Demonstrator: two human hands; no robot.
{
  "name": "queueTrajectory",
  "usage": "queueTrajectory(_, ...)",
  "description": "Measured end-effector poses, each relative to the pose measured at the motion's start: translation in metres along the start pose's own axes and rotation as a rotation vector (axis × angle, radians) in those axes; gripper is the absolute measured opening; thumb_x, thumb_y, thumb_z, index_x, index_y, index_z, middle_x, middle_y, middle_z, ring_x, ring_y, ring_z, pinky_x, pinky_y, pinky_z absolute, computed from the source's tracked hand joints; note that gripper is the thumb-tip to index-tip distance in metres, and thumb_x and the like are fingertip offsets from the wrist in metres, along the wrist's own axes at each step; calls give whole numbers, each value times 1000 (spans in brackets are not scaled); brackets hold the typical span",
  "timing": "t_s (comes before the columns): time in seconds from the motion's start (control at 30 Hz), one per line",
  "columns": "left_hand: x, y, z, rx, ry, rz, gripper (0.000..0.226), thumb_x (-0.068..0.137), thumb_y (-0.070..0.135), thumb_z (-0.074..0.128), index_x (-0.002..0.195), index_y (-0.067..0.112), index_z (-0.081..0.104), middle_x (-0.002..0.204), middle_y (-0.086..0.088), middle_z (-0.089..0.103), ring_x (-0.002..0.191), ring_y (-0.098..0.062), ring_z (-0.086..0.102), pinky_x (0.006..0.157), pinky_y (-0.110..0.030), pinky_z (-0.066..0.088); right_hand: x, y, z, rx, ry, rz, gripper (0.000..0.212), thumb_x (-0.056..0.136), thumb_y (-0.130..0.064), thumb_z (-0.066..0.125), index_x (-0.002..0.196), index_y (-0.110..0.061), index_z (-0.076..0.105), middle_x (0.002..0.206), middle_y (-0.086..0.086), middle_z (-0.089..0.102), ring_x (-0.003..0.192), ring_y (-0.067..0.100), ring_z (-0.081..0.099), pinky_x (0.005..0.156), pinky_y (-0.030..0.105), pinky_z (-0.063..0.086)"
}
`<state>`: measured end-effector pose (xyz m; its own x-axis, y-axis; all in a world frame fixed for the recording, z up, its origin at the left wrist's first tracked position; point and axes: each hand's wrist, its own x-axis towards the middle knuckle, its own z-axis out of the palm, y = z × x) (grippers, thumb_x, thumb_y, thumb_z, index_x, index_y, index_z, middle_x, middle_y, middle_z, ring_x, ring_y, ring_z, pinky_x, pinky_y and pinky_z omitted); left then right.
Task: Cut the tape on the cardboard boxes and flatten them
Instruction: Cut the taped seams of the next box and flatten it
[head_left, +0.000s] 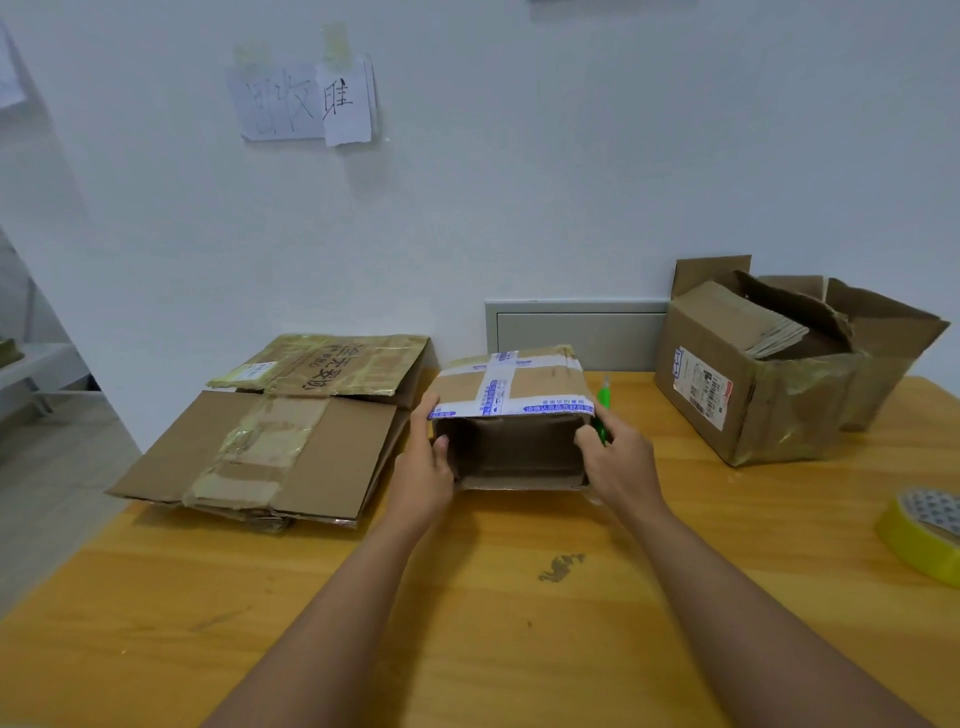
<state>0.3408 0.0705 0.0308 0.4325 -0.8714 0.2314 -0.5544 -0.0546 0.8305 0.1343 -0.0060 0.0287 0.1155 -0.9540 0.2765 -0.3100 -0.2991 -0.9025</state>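
Both arms stretched forward, left grip (427, 464) and right grip (613, 457) curled — thumbs up top

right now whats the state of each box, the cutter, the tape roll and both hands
small box: near end open, blue-printed tape on top
flattened boxes: stacked flat
large box: upright, flaps open
green cutter: in right hand
tape roll: lying flat
left hand: grips small box
right hand: grips cutter, box edge
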Motion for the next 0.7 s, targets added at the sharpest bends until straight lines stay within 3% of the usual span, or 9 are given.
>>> queueTrajectory(0.17, -6, -16, 1, -21, -8, -49, 66, 102, 4, 44, 149, 44, 20, 129, -1, 51, 101, -12, 55, 69, -17, 47, -14, 21, 6, -49, -47, -2, 60, 94, -23, 53, 150, -25, 33, 135, 5, 51, 116, 18, 53, 81, 43, 58)
queueTrajectory(0.3, -7, -27, 1, 10, 49, -58, 66, 99, 5, 54, 146, 42, 27, 135, 1, 54, 103, -8, 52, 67, -11, 42, -19, 29, 8, -149, -74, -28, 64, 92, -22, 54, 151, -28, 29, 144, 4, 45, 127, 18, 45, 85, 41, 58)
queueTrajectory(0.4, -6, -29, -1, 17, 80, -46, 61, 100, 5, 51, 146, 40, 31, 138, 0, 54, 108, -13, 53, 70, -14, 44, -18, 31, 8, -180, -86, -28, 66, 87, -32, 50, 150, -32, 30, 146, 7, 43, 131, 22, 43, 87, 46, 57)
queueTrajectory(0.47, -5, -25, -1, 57, 94, -25, 62, 98, 3, 50, 146, 40, 34, 140, -2, 51, 117, -18, 53, 81, -23, 51, -18, 30, 9, -166, -69, -30, 65, 89, -30, 52, 150, -30, 30, 146, 6, 44, 129, 21, 45, 87, 43, 57)
queueTrajectory(0.53, -3, -17, -3, 131, 94, -46, 67, 96, 1, 51, 147, 41, 35, 154, -3, 33, 136, -24, 39, 101, -36, 47, -21, 29, 10, -168, -40, -36, 68, 88, -26, 57, 151, -26, 30, 146, 5, 44, 129, 19, 44, 91, 43, 55)
queueTrajectory(0.6, -4, -4, -6, 267, 80, -43, 64, 94, 13, 53, 150, 37, 33, 164, -2, 8, 150, -27, 8, 114, -45, 31, -24, 31, 11, -194, -13, -51, 72, 85, -34, 59, 151, -27, 30, 148, 3, 42, 132, 20, 41, 96, 48, 52)
queueTrajectory(0.7, -11, 22, -2, 430, 103, 202, 66, 89, 41, 42, 152, 30, 29, 165, 0, 0, 150, -19, -11, 122, -49, 11, -29, 31, 16, -201, 8, -46, 75, 82, -44, 57, 150, -26, 32, 145, 3, 44, 130, 20, 43, 94, 48, 52)
